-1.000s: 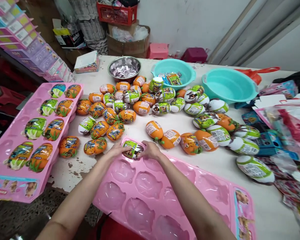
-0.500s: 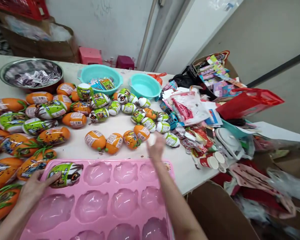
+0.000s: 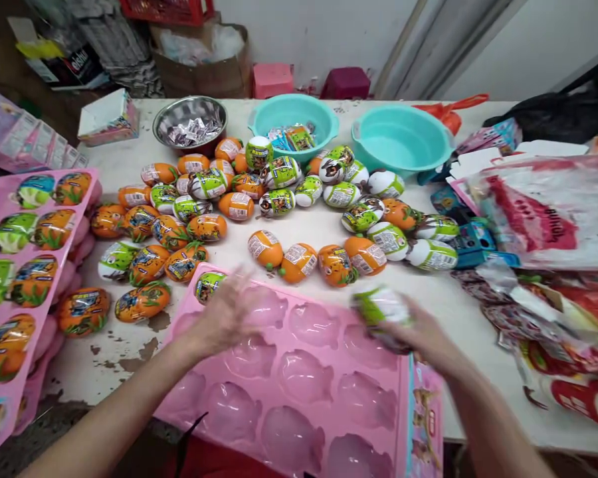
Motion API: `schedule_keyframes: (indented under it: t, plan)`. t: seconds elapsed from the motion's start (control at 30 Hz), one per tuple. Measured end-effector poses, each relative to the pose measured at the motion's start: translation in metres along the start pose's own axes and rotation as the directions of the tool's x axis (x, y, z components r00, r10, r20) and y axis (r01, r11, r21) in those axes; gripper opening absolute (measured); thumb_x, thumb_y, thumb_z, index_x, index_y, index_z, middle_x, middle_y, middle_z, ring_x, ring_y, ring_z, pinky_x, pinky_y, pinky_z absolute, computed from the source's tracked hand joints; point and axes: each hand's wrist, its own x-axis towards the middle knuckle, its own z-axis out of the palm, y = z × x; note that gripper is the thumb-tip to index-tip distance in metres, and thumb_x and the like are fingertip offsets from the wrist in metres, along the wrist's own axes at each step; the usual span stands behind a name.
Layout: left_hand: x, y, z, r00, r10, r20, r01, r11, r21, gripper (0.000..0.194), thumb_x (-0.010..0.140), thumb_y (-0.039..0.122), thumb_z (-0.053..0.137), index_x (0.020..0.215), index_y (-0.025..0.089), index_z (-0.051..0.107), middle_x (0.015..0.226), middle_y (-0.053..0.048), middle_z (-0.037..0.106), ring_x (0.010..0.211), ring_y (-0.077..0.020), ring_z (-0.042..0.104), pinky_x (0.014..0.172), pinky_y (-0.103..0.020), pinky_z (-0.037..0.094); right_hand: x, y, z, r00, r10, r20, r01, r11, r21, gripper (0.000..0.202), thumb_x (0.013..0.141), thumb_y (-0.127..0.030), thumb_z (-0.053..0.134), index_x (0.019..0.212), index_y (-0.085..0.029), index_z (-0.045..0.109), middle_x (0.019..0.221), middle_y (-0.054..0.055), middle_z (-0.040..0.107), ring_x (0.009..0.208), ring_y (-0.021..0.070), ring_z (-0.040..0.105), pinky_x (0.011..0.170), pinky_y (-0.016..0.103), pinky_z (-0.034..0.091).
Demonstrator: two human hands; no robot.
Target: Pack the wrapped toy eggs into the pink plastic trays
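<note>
Green-and-white egg capsule, clasped by the right hand, could be dropped if loosely gripped; the left hand is held spread above the pink moulded tray.

The white desk is marked by brown worn patches to the left of the left hand. Beyond it, orange and green-and-white egg-shaped packs are spread, with a metal bowl, two turquoise basins and a shallow box set farther off. Wrapped goods are heaped right of the right hand; a pink tray is laid across the near edge, below both hands.
</note>
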Motion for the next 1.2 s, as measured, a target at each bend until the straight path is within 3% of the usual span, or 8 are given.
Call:
schedule_keyframes:
  t: [0.1,0.2,0.33,0.47,0.6,0.8,1.03,1.2]
  plan:
    - [0.022,0.025,0.008,0.9,0.359,0.248,-0.327,0.931,-0.161,0.074,0.079,0.047,0.067,0.144,0.033,0.034,0.145,-0.011,0.04,0.138,-0.034,0.031,0.111,-0.049,0.029,-0.007,-0.057,0.083,0.868,-0.119,0.482,-0.01,0.967,0.256,0.065,0.069,-0.059,0.069,0.119,-0.02,0.059,0.107,0.007,0.067,0.096,0.0273,0.063,0.08,0.039,0.052]
    - [0.031,0.004,0.022,0.916,0.264,0.302,-0.204,0.955,-0.215,0.09,0.069,0.049,0.074,0.145,0.021,0.034,0.136,-0.017,0.047,0.124,-0.0331,0.046,0.104,-0.045,0.038,0.006,-0.072,0.133,0.916,-0.19,0.355,0.156,0.98,0.122,0.059,0.08,-0.066,0.051,0.106,-0.016,0.066,0.11,0.01,0.065,0.106,0.0287,0.058,0.089,0.04,0.047]
    - [0.028,-0.039,0.036,0.928,0.107,0.357,-0.054,0.986,-0.156,0.096,0.056,0.058,0.079,0.138,0.022,0.044,0.139,-0.016,0.045,0.132,-0.0376,0.035,0.11,-0.052,0.028,0.034,-0.061,0.155,0.93,-0.255,0.265,0.33,0.896,-0.298,0.09,0.062,-0.074,0.068,0.13,-0.018,0.053,0.133,0.015,0.053,0.125,0.0342,0.045,0.103,0.045,0.034]
    - [0.024,-0.046,0.051,0.9,0.077,0.43,-0.037,0.994,-0.101,0.097,0.06,0.057,0.078,0.143,0.027,0.038,0.151,-0.014,0.034,0.143,-0.0357,0.02,0.116,-0.054,0.005,0.058,-0.06,0.171,0.882,-0.031,0.47,0.261,0.863,-0.432,0.084,0.051,-0.074,0.074,0.113,-0.019,0.061,0.106,0.01,0.067,0.097,0.03,0.06,0.077,0.033,0.044]
    - [0.023,-0.042,0.051,0.889,0.016,0.458,-0.036,0.999,0.035,0.101,0.065,0.064,0.072,0.148,0.026,0.029,0.157,-0.017,0.019,0.145,-0.0374,0.013,0.114,-0.058,-0.003,0.061,-0.067,0.181,0.91,-0.064,0.409,0.282,0.818,-0.502,0.068,0.047,-0.07,0.08,0.09,-0.02,0.062,0.088,0.005,0.068,0.08,0.024,0.061,0.059,0.027,0.035]
    - [0.059,-0.045,0.02,0.68,-0.157,0.717,0.065,0.986,0.154,0.09,0.069,0.065,0.063,0.141,0.018,0.038,0.142,-0.021,0.043,0.132,-0.0376,0.037,0.108,-0.057,0.02,0.047,-0.066,0.177,0.934,-0.15,0.325,0.302,0.819,-0.489,0.069,0.044,-0.073,0.079,0.086,-0.022,0.06,0.084,0.002,0.067,0.076,0.0215,0.06,0.056,0.026,0.029]
    - [0.069,-0.027,0.016,0.829,-0.119,0.546,-0.041,0.962,0.271,0.033,0.075,0.042,0.065,0.1,0.021,0.058,0.104,-0.009,0.064,0.104,-0.0303,0.052,0.087,-0.045,0.035,0.04,-0.058,0.171,0.949,-0.266,0.17,0.313,0.859,-0.405,0.053,0.064,-0.066,0.074,0.094,-0.023,0.065,0.092,0.005,0.067,0.087,0.023,0.06,0.07,0.029,0.042]
    - [0.072,-0.042,0.025,0.856,-0.128,0.501,-0.006,0.966,0.257,0.032,0.079,0.043,0.063,0.104,0.023,0.059,0.106,-0.008,0.062,0.107,-0.0294,0.051,0.09,-0.045,0.031,0.09,-0.03,0.04,0.756,-0.416,-0.505,0.206,0.884,-0.42,0.04,0.088,-0.041,0.057,0.118,-0.015,0.055,0.114,0.015,0.061,0.11,0.0263,0.052,0.097,0.038,0.039]
